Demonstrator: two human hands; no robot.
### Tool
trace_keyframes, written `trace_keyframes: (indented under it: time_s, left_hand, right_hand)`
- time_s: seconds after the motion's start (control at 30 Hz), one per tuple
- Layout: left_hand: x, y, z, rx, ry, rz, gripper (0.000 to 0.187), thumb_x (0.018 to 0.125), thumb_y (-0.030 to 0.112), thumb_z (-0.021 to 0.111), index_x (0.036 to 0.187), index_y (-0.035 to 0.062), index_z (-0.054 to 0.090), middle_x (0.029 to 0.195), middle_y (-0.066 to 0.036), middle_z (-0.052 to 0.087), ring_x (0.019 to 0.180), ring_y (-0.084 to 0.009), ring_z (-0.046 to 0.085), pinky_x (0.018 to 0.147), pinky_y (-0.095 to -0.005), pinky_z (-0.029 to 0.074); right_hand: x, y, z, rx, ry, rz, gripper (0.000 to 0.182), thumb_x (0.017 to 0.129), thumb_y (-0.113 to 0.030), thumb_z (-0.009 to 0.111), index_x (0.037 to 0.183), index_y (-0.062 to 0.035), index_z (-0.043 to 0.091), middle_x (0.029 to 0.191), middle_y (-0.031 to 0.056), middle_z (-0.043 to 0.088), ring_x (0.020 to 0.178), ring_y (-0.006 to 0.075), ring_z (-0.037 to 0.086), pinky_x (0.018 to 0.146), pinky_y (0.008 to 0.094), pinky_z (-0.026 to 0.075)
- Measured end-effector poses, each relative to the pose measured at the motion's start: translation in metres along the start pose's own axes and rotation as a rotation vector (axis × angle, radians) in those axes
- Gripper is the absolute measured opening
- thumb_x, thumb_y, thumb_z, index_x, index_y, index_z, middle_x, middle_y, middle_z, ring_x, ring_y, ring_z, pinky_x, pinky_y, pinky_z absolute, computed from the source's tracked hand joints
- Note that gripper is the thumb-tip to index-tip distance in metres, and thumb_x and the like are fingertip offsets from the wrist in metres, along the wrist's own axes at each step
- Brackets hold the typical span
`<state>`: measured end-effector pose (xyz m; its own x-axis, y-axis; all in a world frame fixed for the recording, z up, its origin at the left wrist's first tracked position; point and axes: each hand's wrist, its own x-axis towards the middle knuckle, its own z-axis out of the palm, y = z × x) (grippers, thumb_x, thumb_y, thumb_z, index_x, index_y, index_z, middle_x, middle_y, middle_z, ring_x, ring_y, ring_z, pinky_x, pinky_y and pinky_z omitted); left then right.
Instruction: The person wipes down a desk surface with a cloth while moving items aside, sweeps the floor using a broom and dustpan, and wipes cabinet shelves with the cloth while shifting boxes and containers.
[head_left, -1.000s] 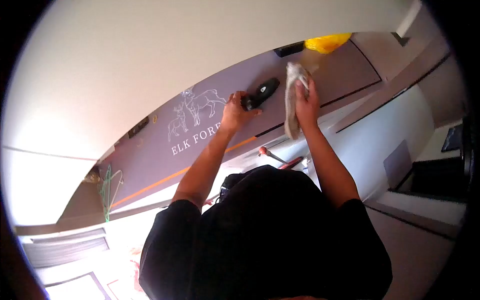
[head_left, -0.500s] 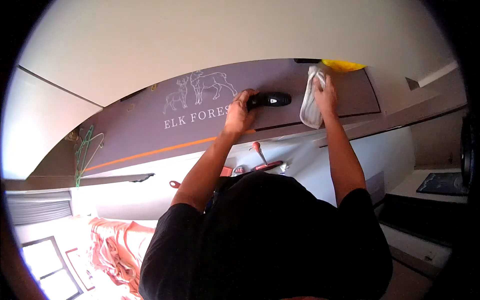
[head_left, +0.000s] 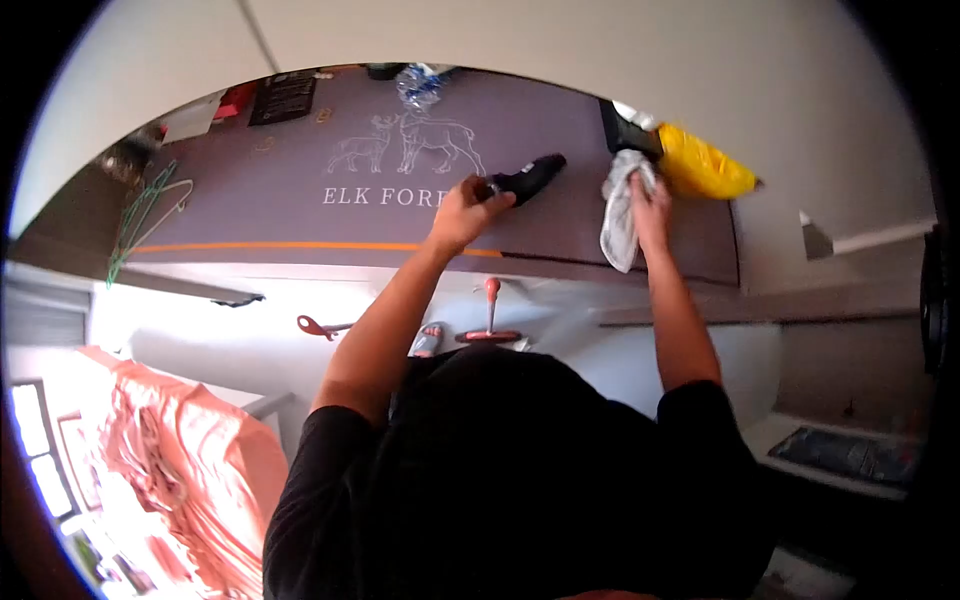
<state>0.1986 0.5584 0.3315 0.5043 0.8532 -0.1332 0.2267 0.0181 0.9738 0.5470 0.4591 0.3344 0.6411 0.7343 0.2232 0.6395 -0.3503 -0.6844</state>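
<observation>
My left hand (head_left: pixel 463 212) is closed on one end of a slim black bottle-shaped object (head_left: pixel 535 180), its far end pointing up to the right. Beneath it lies a dark purple-grey mat (head_left: pixel 400 225) with white deer drawings and the words "ELK FOREST" partly covered by the hand. In my right hand (head_left: pixel 651 212), a crumpled whitish cloth (head_left: pixel 618 225) hangs down over the mat's right part. Just beyond the cloth are a black box-like item (head_left: pixel 628 130) and a yellow bag (head_left: pixel 705 165).
Clear crinkled plastic (head_left: pixel 420 88) and a dark printed card (head_left: pixel 283 97) lie along the mat's far edge. Green hangers (head_left: pixel 140 220) are at the left end. Below the near edge stands a red-handled item (head_left: pixel 491 305). Pink fabric (head_left: pixel 190 440) drapes at lower left.
The view has shifted, so more of the mat's far side shows. The black object has tilted, its far end now higher. The cloth hangs more crumpled near the yellow bag.
</observation>
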Motion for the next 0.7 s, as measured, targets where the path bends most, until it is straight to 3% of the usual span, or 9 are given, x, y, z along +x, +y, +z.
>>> trace_keyframes:
  time_s: [0.1,0.17,0.23,0.33,0.37,0.43,0.5,0.6,0.7]
  left_hand:
    - [0.012,-0.009,-0.003,-0.921,-0.245,-0.387,0.045,0.100,0.037,0.061,0.125,-0.0006,0.060,0.101,-0.016,0.070,0.087,-0.0285,0.067,0.079,-0.0357,0.053]
    - [0.012,-0.010,0.010,-1.266,-0.388,-0.359,0.043,0.105,0.037,0.049,0.129,0.0031,0.060,0.113,-0.016,0.070,0.097,-0.0279,0.068,0.088,-0.0396,0.055]
    - [-0.004,0.004,0.023,-1.529,-0.492,-0.320,0.042,0.106,0.036,0.047,0.129,0.0037,0.059,0.117,-0.016,0.069,0.104,-0.0278,0.068,0.096,-0.0418,0.055]
    - [-0.015,-0.004,0.017,-1.384,-0.420,-0.408,0.041,0.106,0.037,0.047,0.128,0.0049,0.059,0.121,-0.016,0.068,0.110,-0.0275,0.067,0.102,-0.0448,0.052]
    - [-0.021,-0.006,0.012,-1.319,-0.347,-0.481,0.041,0.106,0.037,0.048,0.128,0.0052,0.059,0.120,-0.016,0.068,0.108,-0.0276,0.067,0.100,-0.0446,0.052]
    - [-0.022,-0.047,-0.004,-1.369,-0.665,-0.496,0.034,0.103,0.036,0.054,0.118,0.0057,0.061,0.109,-0.014,0.070,0.089,-0.0239,0.066,0.083,-0.0345,0.053]
    - [-0.043,-0.028,-0.022,-1.069,-0.386,-0.356,0.040,0.101,0.037,0.059,0.120,0.0020,0.060,0.100,-0.014,0.072,0.084,-0.0223,0.066,0.078,-0.0324,0.051]
    - [-0.051,0.001,-0.067,-0.068,0.279,0.025,0.044,0.095,0.032,0.068,0.124,0.0007,0.057,0.097,-0.020,0.070,0.084,-0.0281,0.068,0.073,-0.0380,0.053]
    - [-0.035,-0.039,-0.073,0.162,0.622,0.277,0.048,0.092,0.030,0.070,0.126,-0.0007,0.054,0.097,-0.026,0.067,0.089,-0.0392,0.068,0.077,-0.0444,0.053]
  right_hand:
    - [-0.026,-0.088,0.007,0.667,0.113,0.070,0.056,0.096,-0.046,0.064,0.126,0.0018,0.060,0.115,0.0178,0.068,0.108,0.0303,0.066,0.090,0.0400,0.052]
    - [-0.069,-0.143,0.039,0.561,-0.048,-0.121,0.049,0.095,-0.036,0.068,0.128,-0.0004,0.058,0.119,0.0194,0.065,0.109,0.0307,0.064,0.091,0.0425,0.052]
    - [-0.102,-0.185,0.068,0.110,0.080,-0.768,0.046,0.091,-0.026,0.072,0.129,-0.0037,0.058,0.120,0.0223,0.061,0.109,0.0347,0.063,0.091,0.0456,0.051]
    - [-0.087,-0.146,0.100,0.108,0.008,-0.682,0.048,0.087,-0.024,0.076,0.128,-0.0064,0.058,0.116,0.0239,0.062,0.105,0.0412,0.063,0.090,0.0488,0.051]
    - [-0.079,-0.133,0.106,0.136,-0.107,-0.429,0.048,0.087,-0.025,0.075,0.128,-0.0075,0.058,0.113,0.0235,0.064,0.105,0.0423,0.063,0.090,0.0488,0.051]
    - [-0.033,-0.096,0.112,0.059,-0.131,-0.367,0.045,0.090,-0.027,0.072,0.128,-0.0074,0.058,0.113,0.0246,0.065,0.106,0.0430,0.062,0.091,0.0482,0.050]
    - [0.000,-0.080,0.103,-0.117,0.002,-0.426,0.046,0.092,-0.035,0.067,0.127,-0.0058,0.059,0.116,0.0253,0.066,0.106,0.0434,0.062,0.091,0.0485,0.050]
    - [0.065,-0.134,0.114,-0.387,0.008,-0.539,0.048,0.093,-0.035,0.066,0.131,-0.0080,0.055,0.127,0.0226,0.060,0.115,0.0440,0.058,0.097,0.0490,0.046]
    - [0.117,-0.191,0.176,-0.422,-0.040,-0.523,0.048,0.092,-0.032,0.066,0.131,-0.0067,0.055,0.128,0.0233,0.060,0.116,0.0439,0.057,0.099,0.0491,0.046]
